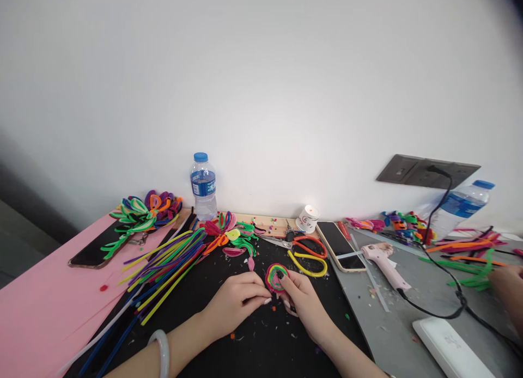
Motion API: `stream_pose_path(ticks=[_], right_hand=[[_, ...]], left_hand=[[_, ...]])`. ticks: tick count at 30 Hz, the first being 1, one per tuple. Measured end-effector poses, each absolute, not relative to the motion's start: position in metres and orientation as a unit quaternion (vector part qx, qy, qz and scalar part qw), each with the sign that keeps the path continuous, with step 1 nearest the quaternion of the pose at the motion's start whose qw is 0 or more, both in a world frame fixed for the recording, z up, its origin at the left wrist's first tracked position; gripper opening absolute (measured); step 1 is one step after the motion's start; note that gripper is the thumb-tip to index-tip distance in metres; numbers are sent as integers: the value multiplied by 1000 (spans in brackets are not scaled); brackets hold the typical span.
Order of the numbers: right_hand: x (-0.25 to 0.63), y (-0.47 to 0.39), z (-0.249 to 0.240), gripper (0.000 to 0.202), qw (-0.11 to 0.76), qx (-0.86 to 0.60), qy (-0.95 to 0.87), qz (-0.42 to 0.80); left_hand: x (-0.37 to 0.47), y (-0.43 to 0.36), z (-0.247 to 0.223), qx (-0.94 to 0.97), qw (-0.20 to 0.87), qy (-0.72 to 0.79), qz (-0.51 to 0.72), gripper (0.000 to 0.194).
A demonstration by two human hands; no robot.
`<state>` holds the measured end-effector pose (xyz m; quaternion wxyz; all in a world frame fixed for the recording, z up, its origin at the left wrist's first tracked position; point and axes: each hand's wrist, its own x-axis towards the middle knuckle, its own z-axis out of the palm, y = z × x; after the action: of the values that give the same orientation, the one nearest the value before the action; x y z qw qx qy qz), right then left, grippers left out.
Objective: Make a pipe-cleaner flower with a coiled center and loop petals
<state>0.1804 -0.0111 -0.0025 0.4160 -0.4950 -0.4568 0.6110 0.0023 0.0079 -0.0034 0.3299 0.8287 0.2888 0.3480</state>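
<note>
Between the thumb and fingers of my right hand [304,300] is a flat coiled pipe-cleaner disc [273,279], with a red-pink outer ring and yellow, green and pink inside. My left hand [241,302] is closed in a pinch at the disc's lower left edge. What its fingertips hold, if anything, is too small to make out. Just beyond the hands lie scissors [308,246] with orange and yellow handles. A multicoloured pipe-cleaner flower [232,235] is behind my left hand, and loose pipe cleaners [171,269] are spread to its left.
A water bottle [203,187] and a paper cup [307,219] stand by the wall. Phones lie at left [92,252] and right [343,247]. A pink glue gun [386,266] trails a black cord near a white box [449,348]. Another person's hand [509,291] is at the right edge.
</note>
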Motion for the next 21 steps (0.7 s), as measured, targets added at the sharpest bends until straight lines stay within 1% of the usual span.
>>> stream_pose_path(ticks=[4, 7, 14, 21], right_hand=[[183, -10, -6, 36, 434, -488, -438, 618], [184, -9, -6, 36, 441, -493, -429, 615], [183, -10, -5, 37, 438, -499, -438, 606], [179, -14, -4, 39, 430, -507, -472, 579]], left_hand=[[1, 5, -3, 853, 337, 263, 300, 13], [1, 3, -1, 859, 341, 257, 282, 14], [1, 4, 6, 822, 325, 331, 329, 16], [1, 5, 2, 818, 310, 331, 353, 15]])
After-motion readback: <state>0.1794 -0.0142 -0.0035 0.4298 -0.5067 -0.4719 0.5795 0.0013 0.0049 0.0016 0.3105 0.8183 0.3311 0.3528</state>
